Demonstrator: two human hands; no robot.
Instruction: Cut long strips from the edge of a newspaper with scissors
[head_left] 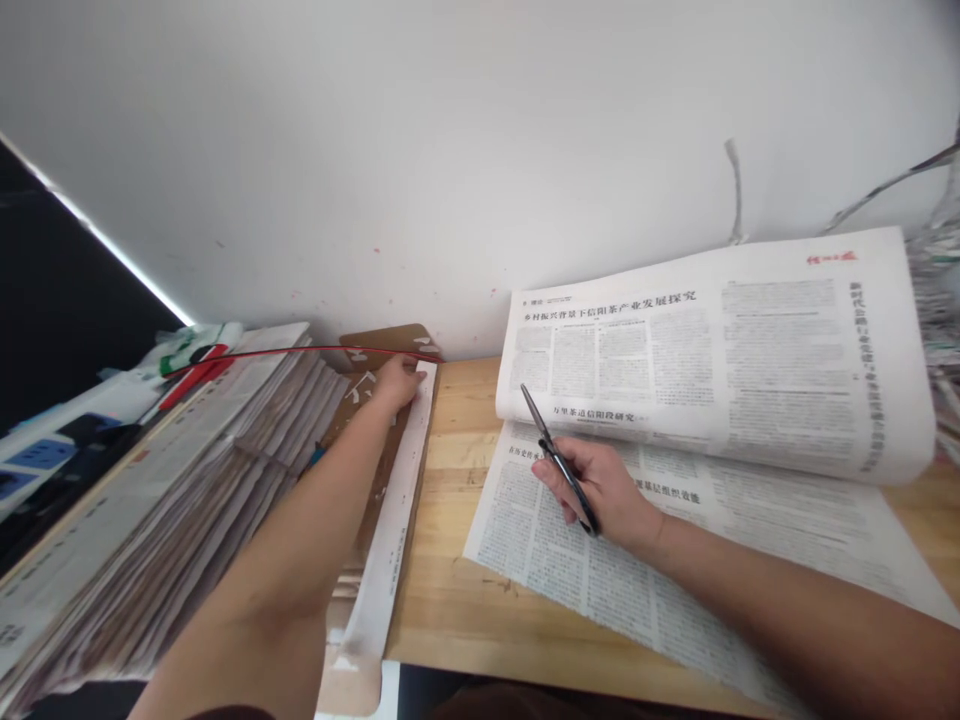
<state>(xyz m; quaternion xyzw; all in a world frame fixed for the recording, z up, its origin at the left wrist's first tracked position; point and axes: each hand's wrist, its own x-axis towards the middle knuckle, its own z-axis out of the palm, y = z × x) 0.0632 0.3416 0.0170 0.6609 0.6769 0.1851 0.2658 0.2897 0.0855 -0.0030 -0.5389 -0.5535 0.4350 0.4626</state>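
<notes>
My left hand [397, 384] reaches to the far end of a narrow strip of folded newspaper [391, 550], its fingers bent round the strip's edge. The strip lies lengthwise over brown board near the left side of the wooden table. My right hand [604, 490] is closed on a pair of scissors [546, 432] with dark handles. Their blades look closed and point up and to the left, over the newspaper sheets. The upper newspaper sheet [675, 350] is folded over and rests near the wall; the lower sheet [540, 530] spreads flat toward me, partly under my right forearm.
A tall stack of folded newspapers [187, 510] stands at the left, with a red-handled item [196, 375] and a thin red cord [300, 349] on top. A power strip [37, 455] is farther left. Crumpled and twisted paper [946, 290] sits at the right, by the white wall [450, 150].
</notes>
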